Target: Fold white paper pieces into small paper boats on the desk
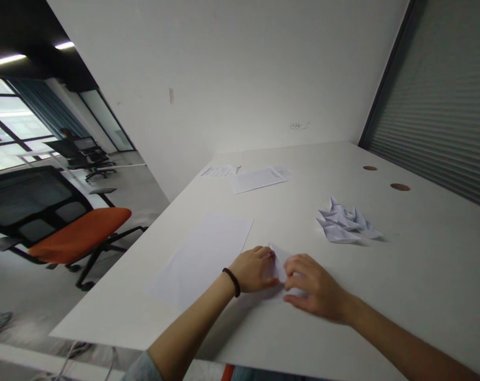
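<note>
A folded piece of white paper (279, 257) lies on the table between my two hands, partly covered by them. My left hand (256, 270), with a dark band on its wrist, presses on the paper's left side, fingers bent. From the right, my right hand (313, 288) has its fingers curled over the paper's other side. To the left of my left hand lies a flat blank white sheet (208, 254). Beyond my right hand sits a small heap of folded white paper pieces (343, 222) with pointed tips.
Printed sheets (259, 180) lie near the wall end of the white table (402, 275). Two round holes (400, 187) are cut at its right. An office chair with an orange seat (81, 233) stands left of the table. A dark louvred panel (438, 106) borders the right side.
</note>
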